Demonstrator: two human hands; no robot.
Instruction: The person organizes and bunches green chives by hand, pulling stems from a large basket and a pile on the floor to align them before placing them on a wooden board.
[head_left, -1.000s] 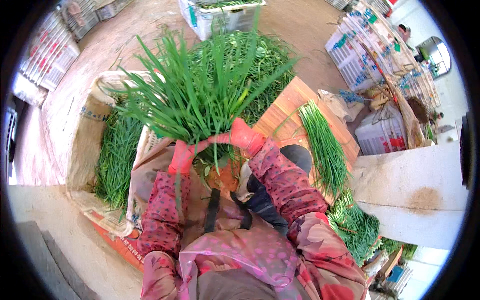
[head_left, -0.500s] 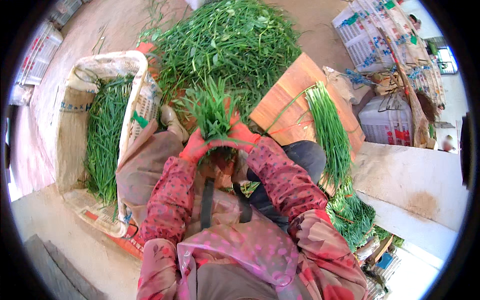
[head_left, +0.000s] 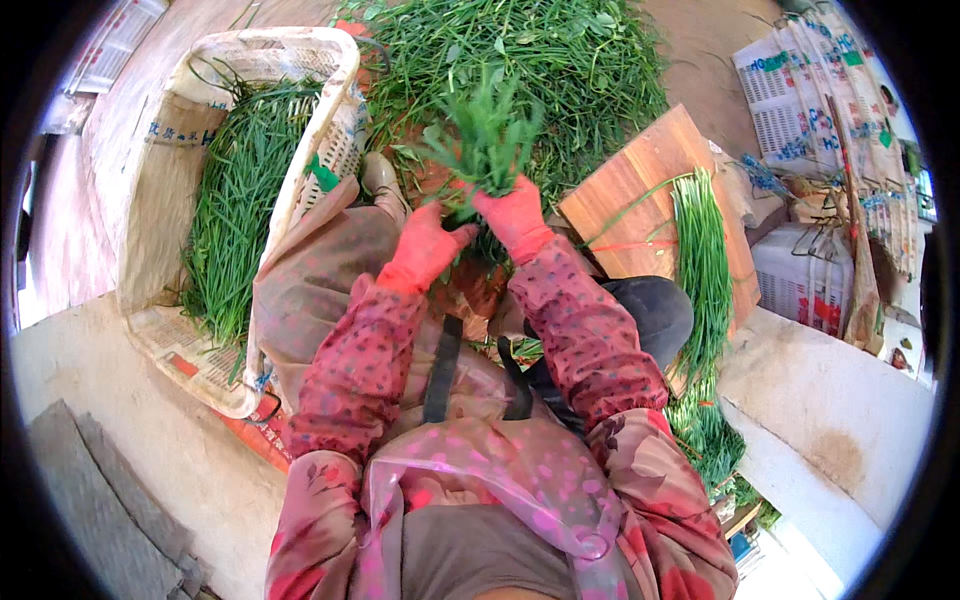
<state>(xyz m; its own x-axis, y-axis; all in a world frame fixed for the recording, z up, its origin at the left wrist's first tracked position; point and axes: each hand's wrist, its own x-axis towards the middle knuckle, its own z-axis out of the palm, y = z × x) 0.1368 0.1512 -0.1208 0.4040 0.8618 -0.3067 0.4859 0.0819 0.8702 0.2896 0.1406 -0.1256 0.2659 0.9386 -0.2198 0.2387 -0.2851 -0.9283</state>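
The loose bunch of long, narrow, dark-green leafy stalks [head_left: 487, 135] is held in the right hand [head_left: 518, 220], which is covered by a salmon-red glove. The fingers of that hand are closed round the stalks, and the leafy tips are fanned out beyond them, blurred. The left hand [head_left: 425, 248], gloved in the same red, is placed just beside it, its thumb turned toward the right fingers; whether any stalks are pinched there cannot be told, since the undersides of the fingers are hidden. A little dark green is seen below the gap between the hands.

Beyond the fingers, a large tangled heap of green stalks [head_left: 570, 75] is spread on the floor. To the left of the fingers, a tall off-white plastic crate [head_left: 150, 235] is part filled with similar stalks [head_left: 250, 190]. To the right of the fingers, a flat reddish-brown wooden board [head_left: 640, 185] is seen, and across it a straightened sheaf of green stalks with pale ends [head_left: 706, 270] is laid.

The bunch is judged to be light, springy at the stems and limp at the tips, easily bruised and perhaps slippery if damp. It is best gripped low, around the gathered stems, with only gentle pressure applied, so that the leaves are not creased.
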